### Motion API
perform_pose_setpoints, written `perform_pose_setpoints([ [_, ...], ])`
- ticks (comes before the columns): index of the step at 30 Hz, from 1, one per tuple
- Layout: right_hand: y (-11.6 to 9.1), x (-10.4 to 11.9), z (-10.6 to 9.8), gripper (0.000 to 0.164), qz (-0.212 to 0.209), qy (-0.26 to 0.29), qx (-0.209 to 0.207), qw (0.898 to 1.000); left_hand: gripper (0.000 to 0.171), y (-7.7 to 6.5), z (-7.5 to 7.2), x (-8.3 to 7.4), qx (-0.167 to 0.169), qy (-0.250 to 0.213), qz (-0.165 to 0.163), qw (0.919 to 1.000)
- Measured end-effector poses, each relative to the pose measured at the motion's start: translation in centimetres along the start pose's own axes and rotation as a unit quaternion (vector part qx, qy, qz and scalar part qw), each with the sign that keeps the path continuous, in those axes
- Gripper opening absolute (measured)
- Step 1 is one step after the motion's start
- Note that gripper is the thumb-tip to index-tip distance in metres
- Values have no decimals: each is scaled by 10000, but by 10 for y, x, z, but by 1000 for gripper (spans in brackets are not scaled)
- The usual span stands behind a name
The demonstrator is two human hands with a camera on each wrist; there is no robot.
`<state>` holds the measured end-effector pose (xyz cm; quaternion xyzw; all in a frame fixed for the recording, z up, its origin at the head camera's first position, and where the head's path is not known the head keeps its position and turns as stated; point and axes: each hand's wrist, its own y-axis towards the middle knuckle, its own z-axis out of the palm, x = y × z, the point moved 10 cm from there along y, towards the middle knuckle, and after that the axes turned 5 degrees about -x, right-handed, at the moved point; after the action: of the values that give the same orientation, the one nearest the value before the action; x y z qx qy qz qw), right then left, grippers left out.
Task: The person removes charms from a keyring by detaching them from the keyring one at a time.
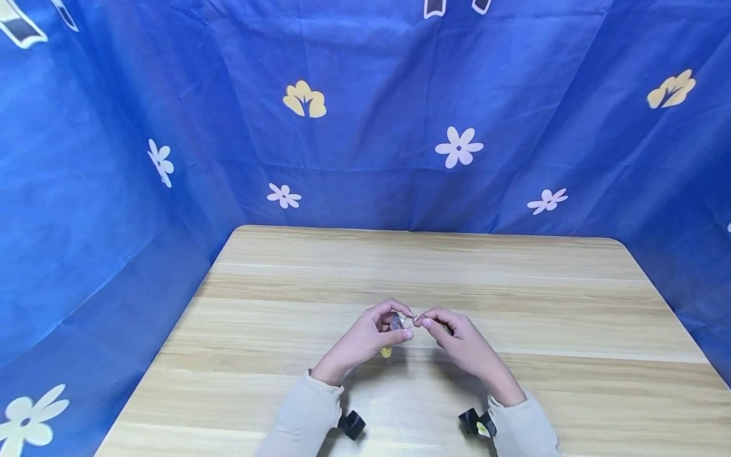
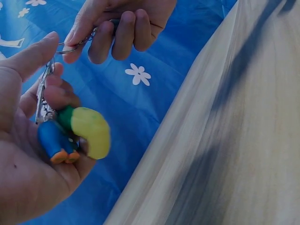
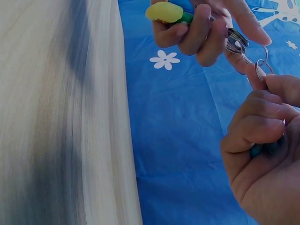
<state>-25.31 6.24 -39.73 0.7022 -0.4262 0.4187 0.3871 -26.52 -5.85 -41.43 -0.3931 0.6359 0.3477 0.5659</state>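
Observation:
Above the table, my left hand holds a keychain whose small charm is yellow, green, blue and orange. In the left wrist view the charm's yellow part and blue part hang by the palm below a silvery metal piece. Several metal rings show at the left fingers in the right wrist view. My right hand pinches a thin metal key ring between thumb and forefinger, close to the left fingertips. Its other fingers curl round a teal object, mostly hidden in the palm.
The wood-grain table spreads under both hands. Behind it and along its sides hangs a blue cloth with white flowers and yellow shapes. Black devices sit at both wrists, beside the pale sleeves.

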Motion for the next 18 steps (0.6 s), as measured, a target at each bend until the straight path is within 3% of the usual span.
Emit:
perform_pose_setpoints([
  [7,0,1,1,21,107,135,-19,9998,33,-1,-2,0,-83,-82,-96,9999],
  [14,-1,1,4,21,186,237,77,9995,37,-3,4,4,162,-720,-386,9965],
  [18,-1,1,5,21,177,256,123,9994,37,-3,4,4,201,-764,-360,9962],
])
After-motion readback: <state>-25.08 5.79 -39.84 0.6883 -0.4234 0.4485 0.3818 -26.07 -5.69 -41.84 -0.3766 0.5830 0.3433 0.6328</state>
